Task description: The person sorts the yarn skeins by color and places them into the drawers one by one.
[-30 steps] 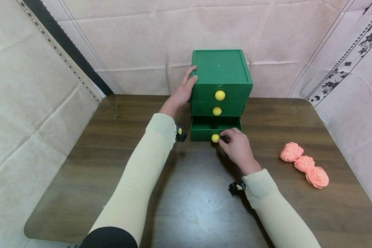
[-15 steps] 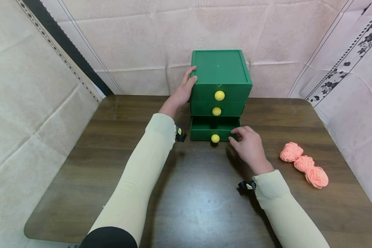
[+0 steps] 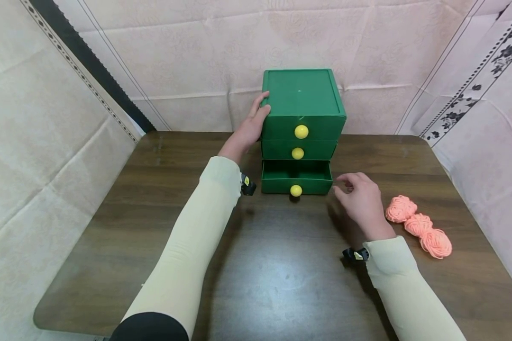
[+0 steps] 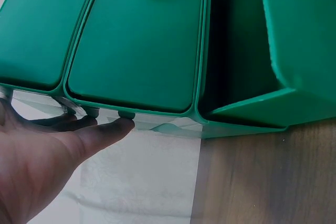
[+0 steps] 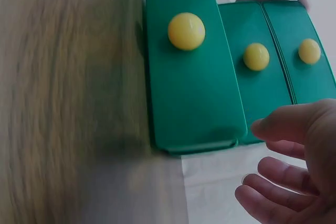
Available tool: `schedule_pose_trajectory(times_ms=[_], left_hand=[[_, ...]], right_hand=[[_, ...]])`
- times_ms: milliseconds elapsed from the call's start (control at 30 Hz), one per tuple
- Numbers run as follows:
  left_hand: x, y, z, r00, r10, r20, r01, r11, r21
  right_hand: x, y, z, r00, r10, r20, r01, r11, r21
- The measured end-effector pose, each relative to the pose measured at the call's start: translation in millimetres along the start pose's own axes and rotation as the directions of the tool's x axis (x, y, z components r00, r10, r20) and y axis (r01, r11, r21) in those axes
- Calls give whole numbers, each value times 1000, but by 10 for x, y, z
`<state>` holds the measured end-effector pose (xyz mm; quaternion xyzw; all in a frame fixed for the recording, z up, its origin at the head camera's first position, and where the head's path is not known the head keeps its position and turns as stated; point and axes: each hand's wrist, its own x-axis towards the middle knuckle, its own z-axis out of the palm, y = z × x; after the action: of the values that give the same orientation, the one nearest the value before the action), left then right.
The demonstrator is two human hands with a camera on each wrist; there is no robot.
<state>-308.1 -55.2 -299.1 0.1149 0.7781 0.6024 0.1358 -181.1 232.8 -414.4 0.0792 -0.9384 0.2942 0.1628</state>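
A green cabinet [image 3: 303,92] with three drawers and yellow knobs stands at the back of the table. Its bottom drawer [image 3: 296,186] is pulled partway out, and nothing shows inside it. My left hand [image 3: 252,124] rests against the cabinet's left side; in the left wrist view its fingers [image 4: 107,134] lie nearly straight along that wall. Just right of the pulled-out drawer, my right hand [image 3: 360,201] hovers over the table with loosely bent fingers and holds nothing. Both upper drawers are closed, their round knobs [image 5: 256,57] facing me.
Three balls of pink yarn [image 3: 419,225] lie in a row on the brown wooden table [image 3: 264,284], right of my right hand. Pale cloth [image 3: 187,61] hangs behind the table and along both sides.
My right hand has let go of the bottom drawer's knob and moved right, away from the drawer front. The left hand and the cabinet have stayed in place.
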Motion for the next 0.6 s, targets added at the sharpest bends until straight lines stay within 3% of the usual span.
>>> schedule_pose_trajectory(times_ms=[300, 600], left_hand=[[186, -189, -27, 1000, 22, -21, -22, 1000, 12], [183, -183, -32, 1000, 22, -22, -22, 1000, 0]], right_hand=[[-25, 149, -200, 997, 73, 13, -72, 996, -49], [-56, 332, -381, 989, 129, 76, -119, 986, -119]])
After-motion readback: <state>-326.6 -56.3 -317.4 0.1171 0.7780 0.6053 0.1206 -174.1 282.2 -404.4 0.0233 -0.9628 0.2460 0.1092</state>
